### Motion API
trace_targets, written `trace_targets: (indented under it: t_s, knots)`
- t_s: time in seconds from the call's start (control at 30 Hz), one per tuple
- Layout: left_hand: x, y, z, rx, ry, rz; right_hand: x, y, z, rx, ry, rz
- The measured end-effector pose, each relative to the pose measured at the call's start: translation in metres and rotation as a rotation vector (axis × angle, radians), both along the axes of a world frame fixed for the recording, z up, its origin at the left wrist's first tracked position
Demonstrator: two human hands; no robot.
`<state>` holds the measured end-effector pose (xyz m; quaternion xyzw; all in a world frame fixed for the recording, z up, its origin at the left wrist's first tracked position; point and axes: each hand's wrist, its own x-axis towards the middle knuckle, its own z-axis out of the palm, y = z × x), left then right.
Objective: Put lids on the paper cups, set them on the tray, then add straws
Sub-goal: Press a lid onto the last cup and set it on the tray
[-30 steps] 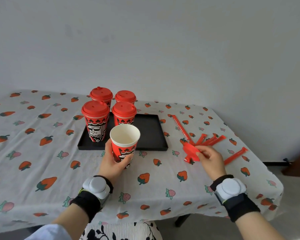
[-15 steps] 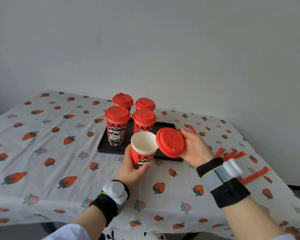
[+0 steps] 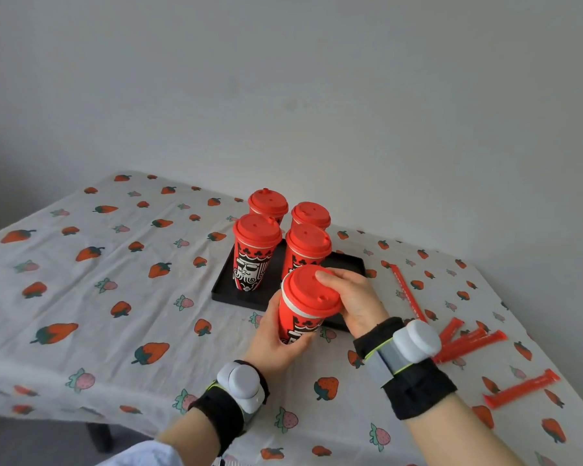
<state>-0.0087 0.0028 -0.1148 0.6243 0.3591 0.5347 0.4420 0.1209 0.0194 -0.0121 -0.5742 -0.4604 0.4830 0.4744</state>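
My left hand (image 3: 276,338) grips the lower body of a red paper cup (image 3: 298,322) just in front of the black tray (image 3: 345,264). A red lid (image 3: 308,290) sits on that cup, tilted toward me. My right hand (image 3: 354,302) curls round the lid's right side with a fingertip pressing on its top. On the tray stand several lidded red cups (image 3: 254,252), grouped at its left end. Red wrapped straws (image 3: 465,344) lie on the cloth to the right.
The table wears a white cloth printed with strawberries (image 3: 91,290). One long straw (image 3: 406,292) lies beside the tray's right end and another (image 3: 520,388) near the right front edge. A plain wall stands close behind the table.
My right hand picked a lid up from the straws' side, carried it left and set it on the open cup. My view shifted left, and my left hand kept its hold.
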Motion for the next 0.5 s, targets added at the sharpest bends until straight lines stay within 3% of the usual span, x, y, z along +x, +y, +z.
trace_targets:
  t_s: [0.37, 0.5]
  knots:
    - [-0.001, 0.0, -0.001, 0.029, 0.003, -0.016, -0.002, 0.008, -0.009, 0.041, -0.044, -0.018]
    - [0.002, -0.006, 0.002, 0.072, -0.153, -0.033, -0.002, 0.004, -0.014, 0.049, -0.011, -0.023]
